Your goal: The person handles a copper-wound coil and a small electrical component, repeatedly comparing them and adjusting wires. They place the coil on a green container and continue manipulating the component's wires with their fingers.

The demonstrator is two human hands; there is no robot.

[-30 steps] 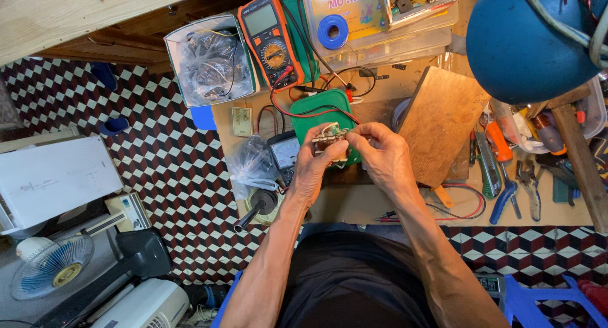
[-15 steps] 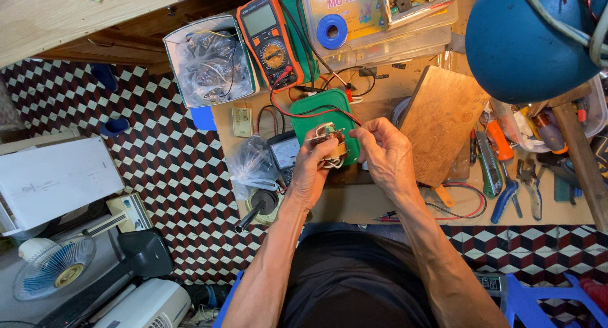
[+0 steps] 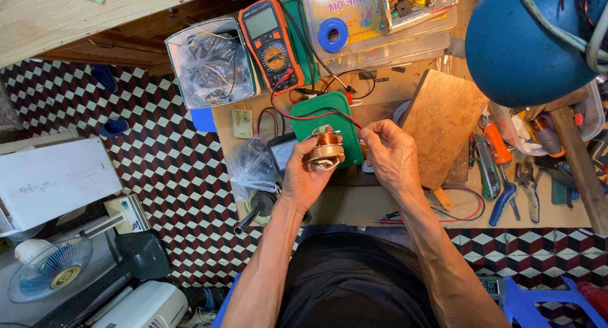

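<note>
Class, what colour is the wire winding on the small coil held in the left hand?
Copper-orange, on the coil in the left hand; the head view shows it.

Orange meter (image 3: pixel 273 43) at 11 o'clock, grey blank screen (image 3: pixel 261 22) on top. Clear bag (image 3: pixel 214 68) of parts left of it, in box. Clear case (image 3: pixel 373 18) at 12, yellow-pink label (image 3: pixel 351 8) on lid. Small grey gauge (image 3: pixel 283 152) at centre, beside crumpled bag (image 3: pixel 252 166).
</note>
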